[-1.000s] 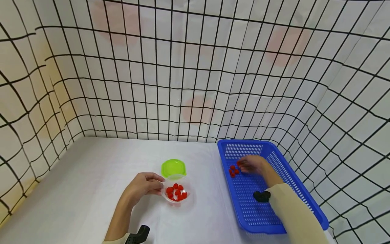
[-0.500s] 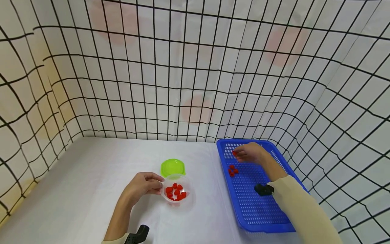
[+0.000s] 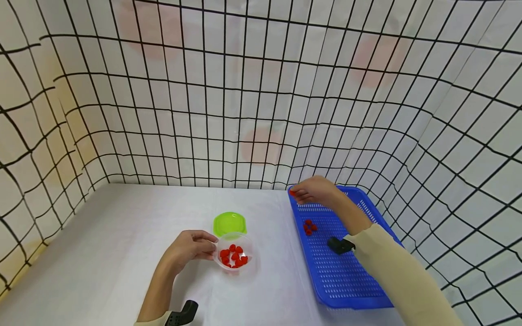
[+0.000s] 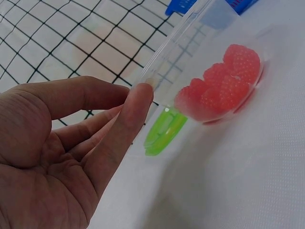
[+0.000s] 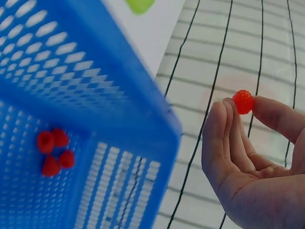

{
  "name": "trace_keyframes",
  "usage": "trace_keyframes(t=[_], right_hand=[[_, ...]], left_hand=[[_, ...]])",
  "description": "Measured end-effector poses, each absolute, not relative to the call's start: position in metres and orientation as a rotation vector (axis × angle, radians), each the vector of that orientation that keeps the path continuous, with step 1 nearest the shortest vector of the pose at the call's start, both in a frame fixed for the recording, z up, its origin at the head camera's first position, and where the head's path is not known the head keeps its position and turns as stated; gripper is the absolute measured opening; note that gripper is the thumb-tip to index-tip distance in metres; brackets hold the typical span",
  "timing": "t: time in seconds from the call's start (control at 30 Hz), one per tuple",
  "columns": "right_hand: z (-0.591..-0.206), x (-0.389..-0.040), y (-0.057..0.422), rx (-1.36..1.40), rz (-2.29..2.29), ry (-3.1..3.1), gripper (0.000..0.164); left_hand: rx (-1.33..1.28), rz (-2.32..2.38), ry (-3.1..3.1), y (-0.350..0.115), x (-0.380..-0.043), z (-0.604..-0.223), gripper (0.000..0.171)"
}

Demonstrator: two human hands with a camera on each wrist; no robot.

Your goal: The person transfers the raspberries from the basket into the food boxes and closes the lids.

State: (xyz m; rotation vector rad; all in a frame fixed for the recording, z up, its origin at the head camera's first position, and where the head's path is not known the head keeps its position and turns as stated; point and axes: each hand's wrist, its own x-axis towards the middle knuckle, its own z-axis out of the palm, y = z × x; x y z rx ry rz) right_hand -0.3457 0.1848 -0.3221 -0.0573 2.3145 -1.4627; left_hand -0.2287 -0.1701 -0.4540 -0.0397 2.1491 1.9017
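My left hand [image 3: 188,248] pinches the rim of a clear plastic bowl [image 4: 190,47] between thumb and fingers. Several red raspberries [image 4: 224,88] lie in the bottom of that bowl. My right hand [image 3: 316,190] is over the far left corner of the blue basket [image 3: 316,283]. Between its thumb and fingertips it holds a single raspberry [image 5: 243,101], above the basket's rim in the right wrist view. Inside the basket, a small cluster of raspberries [image 5: 52,148] sits near the left wall.
A bright green lid [image 3: 229,224] lies on the white table [image 3: 122,253] just behind the bowl. Black-lined white sheeting [image 3: 228,90] rises behind the table and along both sides. The basket stands at the right, close to the sheeting.
My right hand has lifted a raspberry from inside the basket and carried it up and left to the far left corner. The left hand stays on the bowl.
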Motion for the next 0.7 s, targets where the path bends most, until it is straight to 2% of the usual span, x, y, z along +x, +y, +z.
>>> trace_keyframes(t=[0.23, 0.7], right_hand=[[-0.325, -0.341, 0.147, -0.091, -1.448, 2.256, 0.032], [-0.355, -0.321, 0.09, -0.216, -1.226, 2.239, 0.025]], left_hand=[[-0.031, 1.903, 2.146, -0.17, -0.229, -0.454, 0.029], [-0.013, 1.905, 2.153, -0.171, -0.228, -0.453, 0.028]])
